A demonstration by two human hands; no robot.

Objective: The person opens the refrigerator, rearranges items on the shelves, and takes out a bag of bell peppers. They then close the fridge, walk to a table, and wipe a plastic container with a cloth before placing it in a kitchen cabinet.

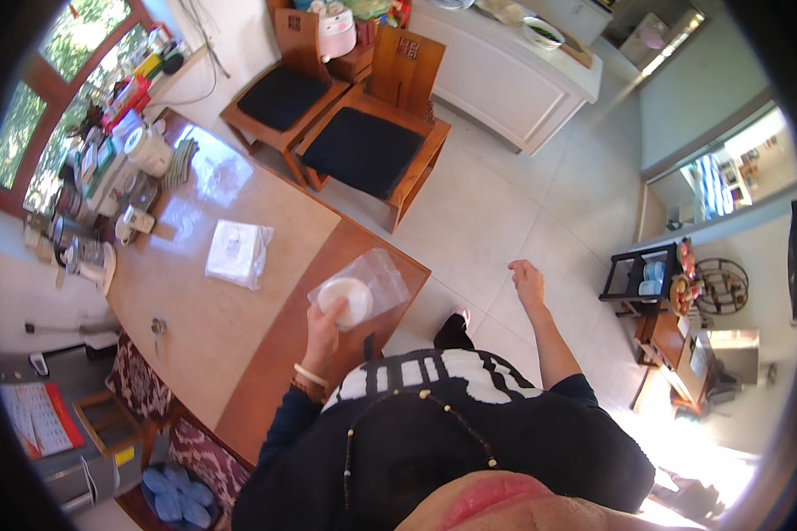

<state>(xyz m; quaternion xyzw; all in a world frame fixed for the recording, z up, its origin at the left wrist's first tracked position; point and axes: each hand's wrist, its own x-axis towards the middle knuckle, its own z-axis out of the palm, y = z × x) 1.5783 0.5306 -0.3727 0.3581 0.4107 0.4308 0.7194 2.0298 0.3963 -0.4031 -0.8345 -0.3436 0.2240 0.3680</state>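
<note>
My left hand [321, 334] grips a clear plastic bag [386, 281] with a white round, disc-like item [349, 299] inside. The thumb lies on top of the disc, and the fingers beneath are hidden. The bag is over the brown wooden edge strip of the table [266, 376]; whether it touches the wood I cannot tell. Out to the right, above the floor, my right hand [528, 281] hangs free with its fingers loosely bent and nothing visible in them. Farther in on the tabletop lies a square white package [238, 254] in clear plastic.
Two wooden chairs [363, 150] with black seats stand beyond the table. Kitchen appliances [149, 152] crowd its window side, and a small metal object [158, 327] lies near its left edge. A white counter [505, 75] is at the back, a black shelf cart [633, 276] at the right.
</note>
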